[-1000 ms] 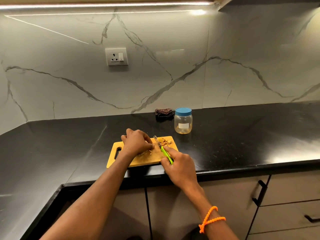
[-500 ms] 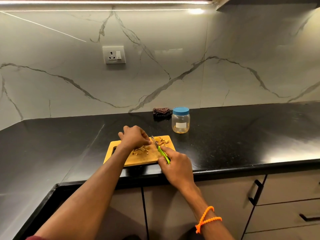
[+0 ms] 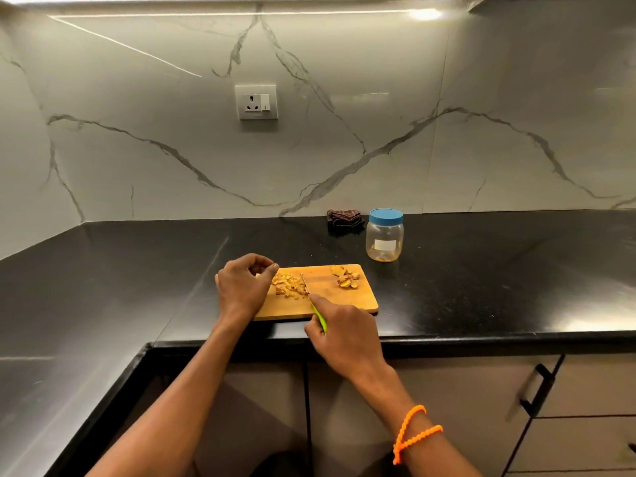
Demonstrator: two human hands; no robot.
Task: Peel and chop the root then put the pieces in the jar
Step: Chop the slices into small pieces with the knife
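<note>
A wooden cutting board (image 3: pixel 344 304) lies near the counter's front edge. Chopped root pieces (image 3: pixel 288 285) sit in a pile on its left half. Larger root slices (image 3: pixel 346 278) lie at its far right corner. My right hand (image 3: pixel 344 330) grips a green-handled knife (image 3: pixel 318 316), with the blade tip resting by the chopped pile. My left hand (image 3: pixel 242 287) hovers at the board's left end, fingers curled, pinching what looks like a small root piece. A clear jar (image 3: pixel 384 239) with a blue lid on stands behind the board.
A folded dark cloth (image 3: pixel 345 217) lies against the marble wall left of the jar. The black counter (image 3: pixel 481 270) turns a corner at left. A wall socket (image 3: pixel 256 102) is above. Cabinet drawers with black handles (image 3: pixel 537 390) are below right.
My left hand has lifted off the pile and drawn left, baring the chopped pieces. The knife now lies right of the pile. The view has shifted left.
</note>
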